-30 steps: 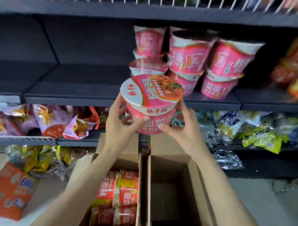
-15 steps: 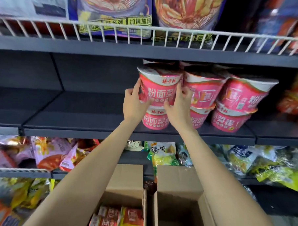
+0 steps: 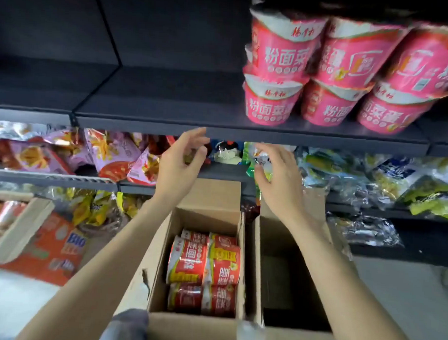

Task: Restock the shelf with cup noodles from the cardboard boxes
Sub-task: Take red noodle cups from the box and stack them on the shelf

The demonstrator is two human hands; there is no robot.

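both hands empty, fingers loose: left hand, right hand below shelf front edge. pink cup noodles stacked 2 high at shelf right. next: reach into left box, grasp red cups.

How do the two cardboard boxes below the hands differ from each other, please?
The left box holds red-wrapped cup noodles lying on their sides; the right box shows none, only a dark interior. The left box sits under the left hand, the right box under the right hand. Both are open-topped brown cardboard, set side by side, walls touching.
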